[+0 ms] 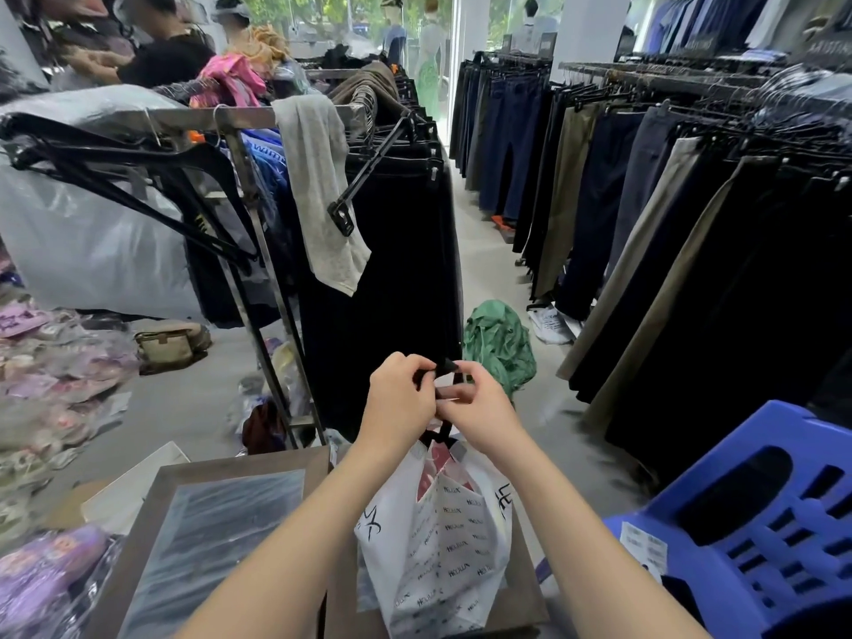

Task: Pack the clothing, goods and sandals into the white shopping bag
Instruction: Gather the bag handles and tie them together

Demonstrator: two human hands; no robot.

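I see L hand (399, 398) & R hand (479, 410) both pinching black strap handles (445, 365) of white printed plastic shopping bag (442, 546), which hangs at 6 o'clock below them.

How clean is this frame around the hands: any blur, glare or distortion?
Head view: left hand and right hand, pinching the black handles, are sharp; white shopping bag print visible; clothes racks bow toward the edges; far windows washed out.
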